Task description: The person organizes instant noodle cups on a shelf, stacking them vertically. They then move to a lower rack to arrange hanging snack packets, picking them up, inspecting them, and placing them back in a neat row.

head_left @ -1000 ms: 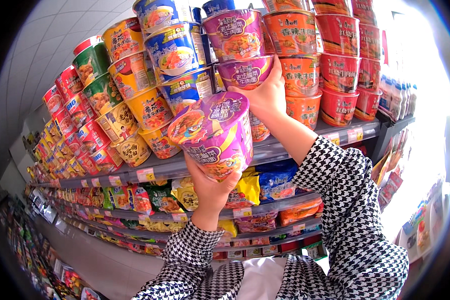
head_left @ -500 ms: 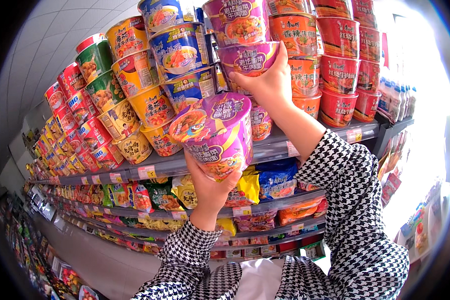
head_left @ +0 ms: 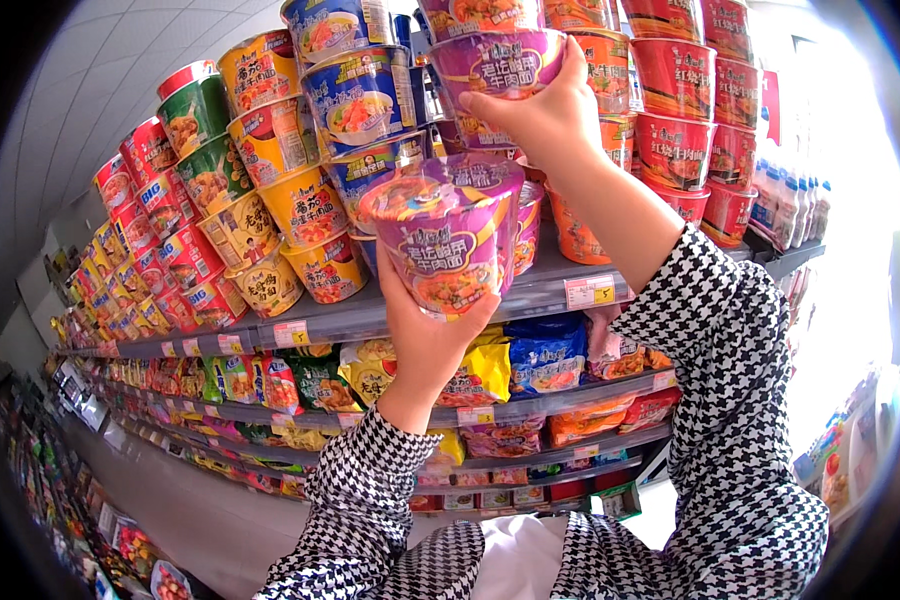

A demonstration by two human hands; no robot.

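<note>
My left hand [head_left: 425, 345] holds a purple instant noodle cup [head_left: 440, 240] from below, its lid tilted toward me. My right hand [head_left: 550, 115] is raised, with thumb and fingers around another purple instant noodle cup [head_left: 500, 68] in the stack. One more purple cup [head_left: 480, 14] rests on top of that one, cut off by the picture's upper edge. Behind and below my right hand, further purple cups show in part, and the cup in my left hand hides much of them.
Blue cups [head_left: 360, 100] and yellow cups [head_left: 310, 207] are stacked to the left, orange cups [head_left: 578, 225] and red cups [head_left: 673, 150] to the right. Price tags line the shelf edge [head_left: 355, 322]. Bagged noodles [head_left: 547, 357] fill the shelf below. Bottles [head_left: 792, 200] stand at the far right.
My right hand has risen, lifting the purple cup it grips and the one above. My left hand has brought its noodle cup slightly up and right, closer to the stack, with its lid tipped less toward me.
</note>
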